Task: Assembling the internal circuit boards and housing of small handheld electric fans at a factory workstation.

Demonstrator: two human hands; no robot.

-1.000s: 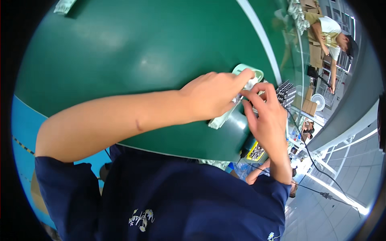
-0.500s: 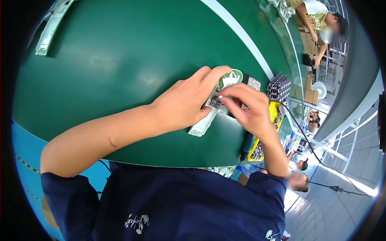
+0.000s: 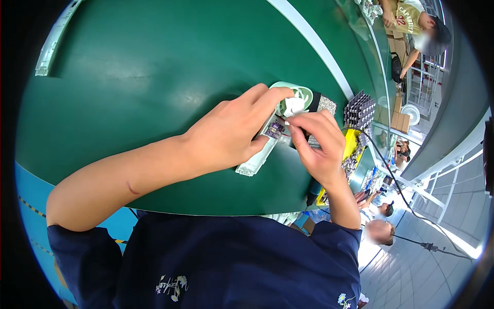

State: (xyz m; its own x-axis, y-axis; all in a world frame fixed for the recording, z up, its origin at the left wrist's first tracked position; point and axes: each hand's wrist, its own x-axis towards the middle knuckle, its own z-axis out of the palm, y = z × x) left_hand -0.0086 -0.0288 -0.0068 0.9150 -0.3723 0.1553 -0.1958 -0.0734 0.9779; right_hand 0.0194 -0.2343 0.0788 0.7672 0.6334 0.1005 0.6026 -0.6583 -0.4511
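Observation:
A pale green plastic housing (image 3: pixel 253 160) lies on the green table, long and narrow, with a round cup-like end. My left hand (image 3: pixel 231 129) is closed over it, index finger at the round end and thumb along the side. A small purple circuit board (image 3: pixel 275 130) with thin red and dark wires sits in the housing. White soft-looking strips (image 3: pixel 295 105) fill part of the round end. Beside the board, the thumb and index finger of my right hand (image 3: pixel 321 144) pinch a small white piece (image 3: pixel 287 123). It looks like a wire connector, but the fingers partly hide it.
At right stand a stack of dark grid-like trays (image 3: pixel 359 110) and a yellow bin (image 3: pixel 351 147) of small parts. A dark pen-shaped tool (image 3: pixel 313 191) lies near the table edge. Another pale housing (image 3: pixel 47 59) lies far left. A person (image 3: pixel 406 31) works across the table.
My right fingertips have drawn slightly right, uncovering more of the circuit board and its wires. My left hand keeps its grip on the housing. The whole view has shifted a little.

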